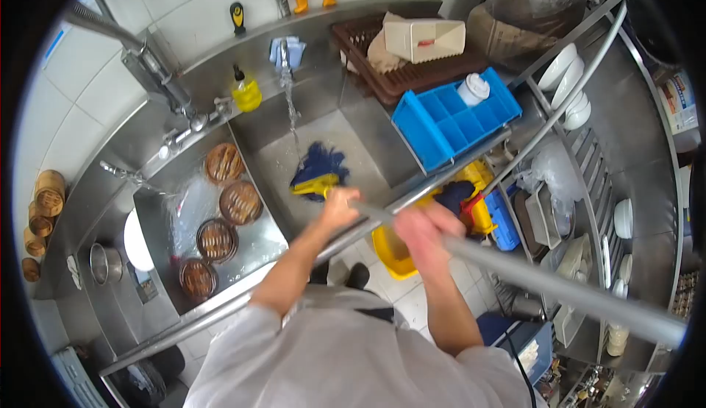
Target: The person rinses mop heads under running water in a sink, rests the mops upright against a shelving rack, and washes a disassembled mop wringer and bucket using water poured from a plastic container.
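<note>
My left hand point(340, 208) is closed around the handle of a mop, close to its yellow clamp point(315, 185). Further up, my right hand point(425, 233) grips the same grey handle point(551, 283), which slants to the lower right past my body. The mop's dark blue strands point(323, 161) lie on the floor of the right sink basin point(353, 143). Water from the tap point(285, 55) runs down into that basin beside the strands.
Several round bamboo steamers point(240, 203) sit in the left basin. A blue divided caddy point(456, 117) and a brown rack point(368, 47) stand right of the sink. Below is a yellow bucket point(396, 253). Yellow-green soap point(247, 95) stands behind.
</note>
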Demonstrator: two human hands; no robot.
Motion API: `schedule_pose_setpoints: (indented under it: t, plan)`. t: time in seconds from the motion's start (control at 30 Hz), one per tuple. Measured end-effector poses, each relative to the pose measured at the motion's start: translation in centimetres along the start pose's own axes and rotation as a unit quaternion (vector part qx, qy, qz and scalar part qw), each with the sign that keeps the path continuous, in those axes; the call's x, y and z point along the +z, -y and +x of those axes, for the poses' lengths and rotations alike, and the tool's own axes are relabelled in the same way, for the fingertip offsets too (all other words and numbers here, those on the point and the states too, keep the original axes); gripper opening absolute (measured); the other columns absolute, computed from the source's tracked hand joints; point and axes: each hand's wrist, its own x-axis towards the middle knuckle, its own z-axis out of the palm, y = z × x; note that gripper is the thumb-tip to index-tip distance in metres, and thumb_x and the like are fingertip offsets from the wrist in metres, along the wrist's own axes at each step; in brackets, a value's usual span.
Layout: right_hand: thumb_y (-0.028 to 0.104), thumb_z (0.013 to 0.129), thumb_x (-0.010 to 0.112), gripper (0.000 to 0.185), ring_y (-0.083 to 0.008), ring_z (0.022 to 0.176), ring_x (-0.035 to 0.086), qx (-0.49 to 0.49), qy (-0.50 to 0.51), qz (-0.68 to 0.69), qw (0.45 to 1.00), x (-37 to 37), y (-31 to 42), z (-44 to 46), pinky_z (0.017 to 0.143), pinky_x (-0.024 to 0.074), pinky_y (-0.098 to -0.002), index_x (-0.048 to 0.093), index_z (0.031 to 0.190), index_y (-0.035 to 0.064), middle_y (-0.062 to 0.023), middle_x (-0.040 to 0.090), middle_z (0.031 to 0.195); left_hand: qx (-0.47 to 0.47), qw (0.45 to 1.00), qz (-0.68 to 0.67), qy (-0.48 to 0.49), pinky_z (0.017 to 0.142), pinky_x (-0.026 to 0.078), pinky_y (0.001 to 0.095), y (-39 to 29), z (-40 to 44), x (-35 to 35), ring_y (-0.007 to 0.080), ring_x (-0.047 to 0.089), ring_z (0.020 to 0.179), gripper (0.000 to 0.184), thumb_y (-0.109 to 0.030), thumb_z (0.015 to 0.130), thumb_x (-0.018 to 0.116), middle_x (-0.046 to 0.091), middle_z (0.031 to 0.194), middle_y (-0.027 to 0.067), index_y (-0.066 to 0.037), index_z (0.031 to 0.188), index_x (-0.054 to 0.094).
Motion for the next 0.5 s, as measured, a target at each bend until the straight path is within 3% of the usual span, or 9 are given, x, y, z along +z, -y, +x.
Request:
schedule_pose_setpoints:
  t: [0.07, 0.17, 0.23, 0.27, 0.33, 0.37, 0.43, 0.47, 0.5]
  plan:
    - [0.001, 0.092, 0.057, 0.039, -0.0147, 0.050, 0.044, 0.019, 0.015, -0.117, 0.993, -0.1, 1.2, 0.5, 0.049, 0.0382, -0.0306, 0.038, 0.059, 0.0121, 0.0018, 0.042, 0.055, -0.004, 0.997, 0.022, 0.075, 0.072, 0.051, 0.0464, 2.5, 1.8, -0.5, 0.0377, 0.065, 0.067, 0.008, -0.017, 0.069, 0.073, 0.066, 0.070, 0.0172, -0.009, 0.071, 0.069]
    - [0.008, 0.093, 0.060, 0.037, -0.0132, 0.051, 0.042, -0.059, 0.056, -0.061, 0.995, 0.5, 4.9, -0.1, 0.050, 0.0357, -0.0293, 0.037, 0.063, 0.0105, 0.0013, 0.040, 0.056, 0.029, 0.998, 0.038, 0.036, 0.072, 0.052, 0.0446, -4.7, 1.0, -2.3, 0.0417, 0.065, 0.071, 0.018, -0.018, 0.065, 0.072, 0.067, 0.075, 0.0207, -0.005, 0.077, 0.069]
    - [0.012, 0.093, 0.061, 0.038, -0.0124, 0.052, 0.041, -0.084, 0.064, -0.039, 0.994, 0.0, 3.5, 0.0, 0.051, 0.0345, -0.0286, 0.037, 0.065, 0.0097, 0.0011, 0.039, 0.056, 0.019, 0.998, -0.055, 0.024, 0.072, 0.053, 0.0422, -2.7, 0.4, -1.3, 0.0417, 0.065, 0.073, 0.023, -0.019, 0.065, 0.072, 0.068, 0.077, 0.0216, -0.002, 0.081, 0.070]
    - [0.014, 0.092, 0.063, 0.039, -0.0121, 0.052, 0.042, -0.011, 0.037, -0.096, 0.995, -0.2, 0.3, -0.1, 0.050, 0.0340, -0.0283, 0.037, 0.063, 0.0098, 0.0013, 0.040, 0.057, -0.008, 0.997, -0.049, 0.052, 0.072, 0.054, 0.0416, -1.1, -1.2, -0.7, 0.0391, 0.067, 0.074, 0.023, -0.018, 0.065, 0.072, 0.068, 0.077, 0.0205, -0.003, 0.081, 0.071]
    - [0.017, 0.092, 0.065, 0.040, -0.0100, 0.055, 0.043, 0.033, 0.009, -0.070, 0.997, 0.8, 1.9, -0.5, 0.049, 0.0331, -0.0268, 0.038, 0.063, 0.0091, 0.0009, 0.045, 0.060, -0.023, 0.996, -0.024, 0.081, 0.072, 0.054, 0.0403, -0.3, 1.7, -1.8, 0.0341, 0.069, 0.075, 0.021, -0.017, 0.065, 0.072, 0.069, 0.077, 0.0183, -0.005, 0.082, 0.073]
    - [0.017, 0.092, 0.065, 0.040, -0.0100, 0.055, 0.043, 0.021, 0.015, -0.071, 0.997, 0.8, 3.2, 0.0, 0.049, 0.0331, -0.0268, 0.038, 0.063, 0.0091, 0.0009, 0.045, 0.060, 0.035, 0.994, -0.054, 0.085, 0.071, 0.054, 0.0404, -2.1, 1.9, -2.3, 0.0344, 0.068, 0.073, 0.022, -0.018, 0.064, 0.073, 0.069, 0.076, 0.0176, -0.005, 0.082, 0.073]
    - [0.014, 0.094, 0.062, 0.034, -0.0091, 0.059, 0.045, -0.111, 0.121, 0.058, 0.985, 0.5, 4.4, 0.0, 0.052, 0.0359, -0.0263, 0.041, 0.068, 0.0069, -0.0008, 0.046, 0.063, -0.008, 0.999, 0.003, 0.049, 0.071, 0.053, 0.0407, -3.0, 1.0, -1.9, 0.0343, 0.068, 0.073, 0.022, -0.018, 0.064, 0.074, 0.070, 0.077, 0.0167, -0.006, 0.082, 0.073]
    - [0.017, 0.094, 0.063, 0.032, -0.0107, 0.060, 0.048, -0.068, 0.012, -0.123, 0.990, 0.2, 0.9, -0.7, 0.053, 0.0395, -0.0269, 0.046, 0.069, 0.0061, -0.0013, 0.048, 0.064, -0.018, 0.997, -0.080, 0.015, 0.070, 0.053, 0.0411, -1.0, 0.8, -1.2, 0.0354, 0.067, 0.070, 0.022, -0.018, 0.062, 0.075, 0.069, 0.074, 0.0164, -0.006, 0.080, 0.072]
    - [0.017, 0.094, 0.063, 0.032, -0.0107, 0.060, 0.048, -0.054, 0.001, -0.127, 0.990, -0.1, 0.8, -1.3, 0.053, 0.0395, -0.0269, 0.046, 0.069, 0.0061, -0.0013, 0.048, 0.064, -0.034, 0.996, -0.071, 0.044, 0.072, 0.053, 0.0402, 4.8, -0.2, 1.1, 0.0349, 0.068, 0.073, 0.021, -0.016, 0.063, 0.074, 0.069, 0.074, 0.0167, -0.005, 0.080, 0.071]
